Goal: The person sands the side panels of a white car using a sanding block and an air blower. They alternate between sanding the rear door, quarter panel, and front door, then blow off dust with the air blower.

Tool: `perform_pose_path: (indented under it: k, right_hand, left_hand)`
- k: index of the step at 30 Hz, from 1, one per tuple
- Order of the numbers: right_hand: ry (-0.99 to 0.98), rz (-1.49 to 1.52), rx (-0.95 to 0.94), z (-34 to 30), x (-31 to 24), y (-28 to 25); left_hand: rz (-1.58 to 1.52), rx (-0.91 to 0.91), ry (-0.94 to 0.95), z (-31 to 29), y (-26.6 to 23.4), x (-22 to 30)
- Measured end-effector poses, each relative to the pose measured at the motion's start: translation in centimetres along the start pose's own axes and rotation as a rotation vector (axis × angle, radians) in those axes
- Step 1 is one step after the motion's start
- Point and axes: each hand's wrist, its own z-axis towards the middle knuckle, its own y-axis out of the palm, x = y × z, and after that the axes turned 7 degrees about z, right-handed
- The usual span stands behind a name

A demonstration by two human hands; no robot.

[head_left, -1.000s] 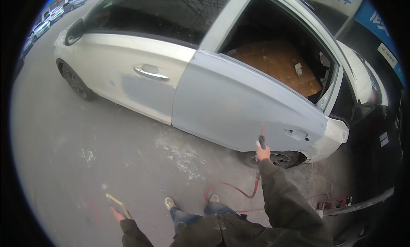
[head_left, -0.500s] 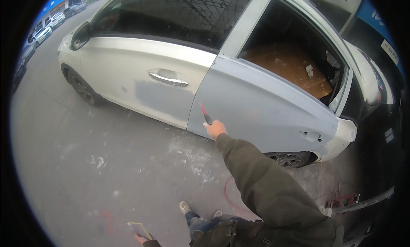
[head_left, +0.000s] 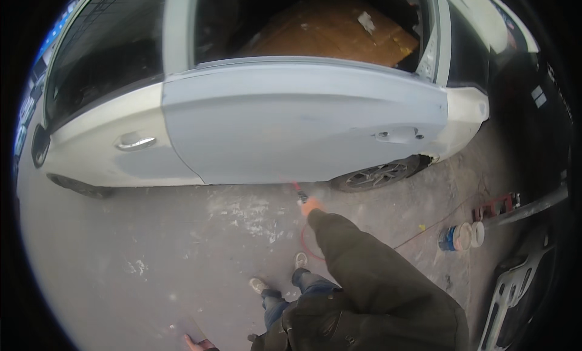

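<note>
My right hand [head_left: 313,205] grips an air blow gun [head_left: 301,194] with a red tip and dark body, held out at the lower edge of the car's grey rear door [head_left: 291,127]. The tip appears close to the door sill; whether it touches I cannot tell. At the bottom edge my left hand [head_left: 197,344] is partly cut off. A thin flat piece [head_left: 195,324] shows faintly at its fingers, its near part hidden. The white front door [head_left: 103,123] has a chrome handle [head_left: 136,142] and a grey patch below it.
A red hose [head_left: 305,245] curves over the stained floor by my feet. The rear wheel [head_left: 379,174] sits beside my right hand. At the right stand a blue-and-white bucket [head_left: 451,237], a red metal frame [head_left: 497,207] and a loose pale car part [head_left: 515,284].
My view has turned toward the rear door. My right hand with the blow gun has gone from in front of the door panel down to its bottom edge. The left hand's flat piece now shows less.
</note>
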Motion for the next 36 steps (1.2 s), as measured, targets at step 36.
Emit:
perform_pose_path:
  k: [36]
  right_hand:
    - [-0.195, -0.316, -0.102, 1.4, -9.8, 24.8]
  left_hand:
    - [0.242, 0.382, 0.055, -5.3, -5.3, 6.8]
